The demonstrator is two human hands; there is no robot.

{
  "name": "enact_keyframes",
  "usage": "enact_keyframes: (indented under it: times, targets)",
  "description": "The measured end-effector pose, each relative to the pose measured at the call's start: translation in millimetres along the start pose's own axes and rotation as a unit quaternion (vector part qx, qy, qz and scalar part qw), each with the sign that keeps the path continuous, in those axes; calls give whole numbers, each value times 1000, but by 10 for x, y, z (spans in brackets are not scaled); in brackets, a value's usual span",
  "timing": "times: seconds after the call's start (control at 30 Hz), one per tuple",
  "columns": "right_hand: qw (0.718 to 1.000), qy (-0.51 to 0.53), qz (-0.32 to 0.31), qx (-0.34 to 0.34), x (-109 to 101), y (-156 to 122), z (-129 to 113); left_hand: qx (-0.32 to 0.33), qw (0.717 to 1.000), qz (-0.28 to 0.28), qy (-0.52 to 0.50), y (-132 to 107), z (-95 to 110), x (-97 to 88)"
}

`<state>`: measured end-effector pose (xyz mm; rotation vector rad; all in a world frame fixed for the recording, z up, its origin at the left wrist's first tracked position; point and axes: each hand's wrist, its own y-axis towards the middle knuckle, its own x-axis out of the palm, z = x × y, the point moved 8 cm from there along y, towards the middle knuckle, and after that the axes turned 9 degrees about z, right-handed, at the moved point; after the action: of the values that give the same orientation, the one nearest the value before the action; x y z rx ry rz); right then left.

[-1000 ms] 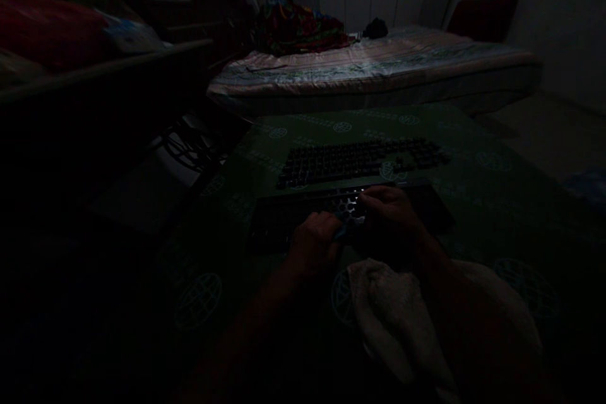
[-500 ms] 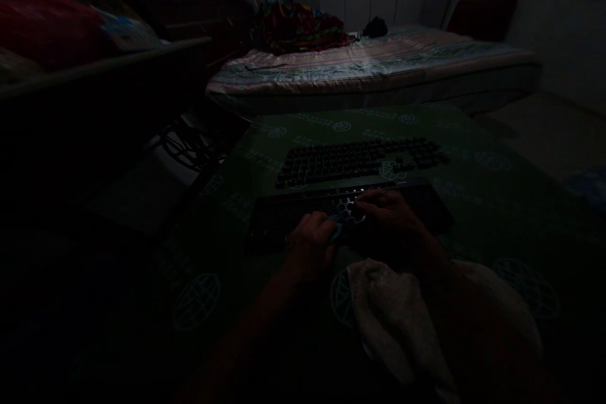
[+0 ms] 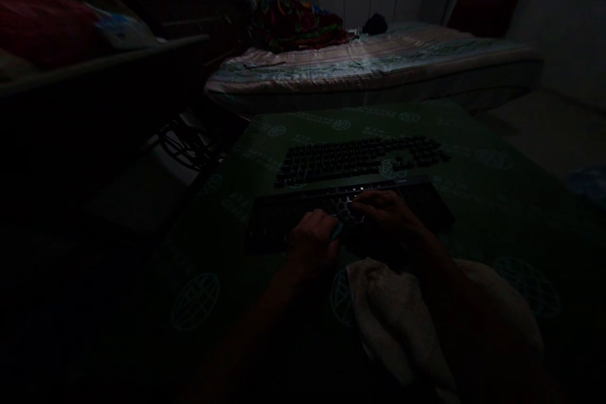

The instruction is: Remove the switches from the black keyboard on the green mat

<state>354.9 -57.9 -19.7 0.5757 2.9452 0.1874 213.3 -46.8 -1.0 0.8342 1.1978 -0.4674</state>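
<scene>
A dark keyboard base [image 3: 269, 218] lies across the green table, with bare key spots showing near its middle. My left hand [image 3: 312, 237] rests at its front edge, fingers closed around a small blue object [image 3: 337, 231] whose kind I cannot make out in the dim light. Just right of it, my right hand [image 3: 386, 209] is over the middle of the base, thumb and fingers pinched together at the bare spots. What the pinch holds, if anything, is too dark to see. Behind the base, loose black keycaps [image 3: 326, 161] lie in rows, set out like a keyboard.
A light cloth [image 3: 392, 309] lies under and beside my right forearm on the green table [image 3: 265, 303]. Beyond stands a bed [image 3: 379, 66] with a bundled blanket [image 3: 298, 25]. A dark ledge [image 3: 184, 44] holding a red bag [image 3: 47, 28] is at the left.
Both hands stay at nearly the same place over the keyboard base. The blue object shows a little less between them, and the view has shifted slightly.
</scene>
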Motion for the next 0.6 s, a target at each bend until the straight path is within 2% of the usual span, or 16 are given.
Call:
enact_keyframes:
  times: [0.3,0.5,0.6]
  targets:
    - [999,-31,-15,-29,31,-29,-68,-20,1000,5,1,-45,-75,7]
    - [998,-13,-45,-45,137,-55,-62,-59,998,18,-15,-16,-77,-5]
    - [996,-36,-53,-65,188,-63,-52,-72,997,3,6,-16,-92,13]
